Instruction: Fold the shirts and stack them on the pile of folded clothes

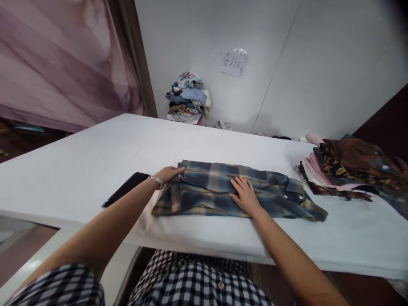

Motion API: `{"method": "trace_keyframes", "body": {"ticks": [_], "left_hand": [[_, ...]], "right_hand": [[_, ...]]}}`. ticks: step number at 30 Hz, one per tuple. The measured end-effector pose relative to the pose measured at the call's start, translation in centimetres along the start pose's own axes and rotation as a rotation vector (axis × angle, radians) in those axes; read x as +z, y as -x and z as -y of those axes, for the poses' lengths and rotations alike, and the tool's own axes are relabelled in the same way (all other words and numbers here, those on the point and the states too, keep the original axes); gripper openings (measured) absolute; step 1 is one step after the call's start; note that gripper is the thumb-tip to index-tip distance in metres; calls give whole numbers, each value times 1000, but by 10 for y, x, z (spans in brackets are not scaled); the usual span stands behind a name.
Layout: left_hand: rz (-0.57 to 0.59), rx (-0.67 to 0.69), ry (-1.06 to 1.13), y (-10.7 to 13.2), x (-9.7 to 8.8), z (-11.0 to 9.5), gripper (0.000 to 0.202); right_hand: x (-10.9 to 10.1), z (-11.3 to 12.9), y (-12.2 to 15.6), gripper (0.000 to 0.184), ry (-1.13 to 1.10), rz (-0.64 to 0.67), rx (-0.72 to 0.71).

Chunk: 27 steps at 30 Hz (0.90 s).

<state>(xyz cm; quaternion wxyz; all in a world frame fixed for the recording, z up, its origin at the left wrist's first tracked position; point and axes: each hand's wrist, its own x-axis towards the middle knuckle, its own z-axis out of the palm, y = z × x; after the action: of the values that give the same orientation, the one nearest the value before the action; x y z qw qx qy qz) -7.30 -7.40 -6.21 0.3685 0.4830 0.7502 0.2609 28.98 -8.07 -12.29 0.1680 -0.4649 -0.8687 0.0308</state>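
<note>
A blue and yellow plaid shirt [207, 187] lies folded lengthwise on the white table [95, 161], its collar toward the right. My left hand [168, 173] rests at the shirt's left end, fingers stretched flat along the edge; a bracelet circles the wrist. My right hand [244, 196] lies flat on the middle of the shirt, fingers spread and pressing the cloth down.
A black phone [126, 189] lies on the table just left of my left forearm. A heap of patterned clothes [350, 170] sits at the right. A stack of folded garments [188, 98] stands against the back wall under a paper note [233, 62].
</note>
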Motion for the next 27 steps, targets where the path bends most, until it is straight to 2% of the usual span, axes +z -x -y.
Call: {"method": "trace_keyframes", "body": {"ticks": [3, 5, 7, 9, 12, 15, 17, 19, 21, 23, 27], "left_hand": [[51, 77, 6, 7, 3, 8, 77], [84, 115, 45, 9, 5, 12, 87], [69, 126, 51, 9, 7, 15, 96], [12, 143, -11, 9, 8, 16, 99], [-112, 214, -234, 14, 10, 8, 89], [-239, 433, -497, 25, 19, -8, 61], [-217, 611, -615, 29, 29, -18, 44], [-127, 722, -696, 28, 41, -24, 32], [-78, 749, -755, 21, 49, -25, 24], [-73, 736, -785, 12, 51, -23, 24], [-93, 705, -784, 1, 44, -25, 30]], "right_hand": [[-1, 3, -6, 46, -11, -30, -101], [-2, 1, -18, 35, -149, -12, -96], [-5, -6, -38, 29, -433, -71, 83], [-12, -18, -61, 34, -717, -219, 327], [-28, -37, -90, 41, -988, -371, 487], [-41, -43, -103, 38, -1183, -390, 494], [-46, -38, -103, 36, -1193, -352, 457], [-47, -30, -97, 33, -1129, -290, 433], [-47, -23, -89, 31, -969, -194, 383], [-46, -22, -78, 34, -761, -67, 293], [-44, -39, -55, 68, -401, 164, 175]]}}
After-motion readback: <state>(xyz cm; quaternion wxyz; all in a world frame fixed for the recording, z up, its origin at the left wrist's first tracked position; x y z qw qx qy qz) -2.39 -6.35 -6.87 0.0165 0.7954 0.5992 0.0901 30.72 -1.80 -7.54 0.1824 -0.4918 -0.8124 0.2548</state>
